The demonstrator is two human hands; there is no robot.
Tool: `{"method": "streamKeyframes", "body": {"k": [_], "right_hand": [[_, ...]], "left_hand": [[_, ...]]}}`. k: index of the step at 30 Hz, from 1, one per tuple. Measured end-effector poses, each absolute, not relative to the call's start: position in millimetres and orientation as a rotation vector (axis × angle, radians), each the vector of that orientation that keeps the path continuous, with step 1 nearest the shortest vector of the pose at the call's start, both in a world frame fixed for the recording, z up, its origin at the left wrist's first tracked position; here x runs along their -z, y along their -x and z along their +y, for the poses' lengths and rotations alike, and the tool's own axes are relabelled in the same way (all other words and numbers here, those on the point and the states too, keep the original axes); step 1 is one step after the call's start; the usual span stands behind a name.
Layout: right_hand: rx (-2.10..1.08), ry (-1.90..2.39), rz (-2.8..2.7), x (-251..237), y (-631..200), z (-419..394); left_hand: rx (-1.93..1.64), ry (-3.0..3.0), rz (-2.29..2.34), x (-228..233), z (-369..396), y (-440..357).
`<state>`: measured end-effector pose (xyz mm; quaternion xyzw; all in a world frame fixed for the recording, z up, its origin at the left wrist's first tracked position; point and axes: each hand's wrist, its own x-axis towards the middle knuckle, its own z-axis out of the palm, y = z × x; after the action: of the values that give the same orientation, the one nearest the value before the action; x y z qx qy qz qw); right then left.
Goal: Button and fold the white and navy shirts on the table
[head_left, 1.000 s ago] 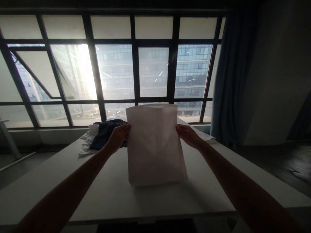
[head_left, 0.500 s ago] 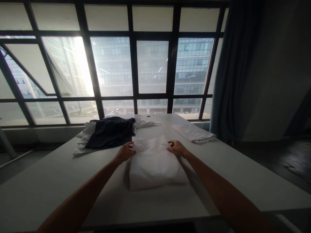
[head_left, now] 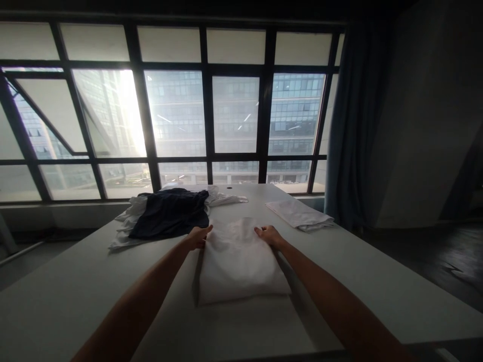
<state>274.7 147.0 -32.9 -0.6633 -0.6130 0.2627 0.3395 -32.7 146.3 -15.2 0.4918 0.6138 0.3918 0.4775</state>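
Note:
A white garment (head_left: 241,271), folded into a rough rectangle, lies in front of me on the white table. My left hand (head_left: 198,237) grips its far left edge, thumb on top and the other fingers partly out of sight beneath or beside the cloth. At the far right edge my right hand (head_left: 268,235) is closed on the fabric in the same way. The surface between the hands is slightly wrinkled, and the near edge lies toward me. What kind of garment it is cannot be made out.
Left of the garment lies a loose pile with a dark navy garment (head_left: 171,213) over white clothes (head_left: 126,229). Another folded white garment (head_left: 300,213) rests at the right. The table (head_left: 377,281) reaches toward large windows, with a blue curtain (head_left: 350,136) to the right.
Both hands have moved slightly inward along the garment's far edge, the thumbs now lying on the cloth. The whole scene sits slightly lower in view as my head has tilted up.

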Motion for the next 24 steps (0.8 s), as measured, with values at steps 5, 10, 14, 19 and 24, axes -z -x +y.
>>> {"method": "streamKeyframes", "body": {"k": [5,10,14,19,24], "right_hand": [[-0.589,1.709,-1.490,21.4,-264.3,167.8],[-0.613,1.700,-1.580,19.0,-257.7,165.5],[-0.230,1.994,-1.790,12.0,-244.3,151.0],[0.016,1.854,-2.161,0.6,-217.6,146.1],[-0.262,1.842,-2.434,18.2,-209.8,150.4]], "left_hand": [[-1.082,-1.188,1.591,8.1,159.7,20.2],[-1.096,-1.311,1.593,12.9,159.9,27.4],[-1.052,-1.500,1.783,8.9,150.5,32.6],[-0.753,-2.398,1.926,6.7,136.7,2.7],[-0.338,-2.514,1.821,42.6,138.4,-14.3]]}}
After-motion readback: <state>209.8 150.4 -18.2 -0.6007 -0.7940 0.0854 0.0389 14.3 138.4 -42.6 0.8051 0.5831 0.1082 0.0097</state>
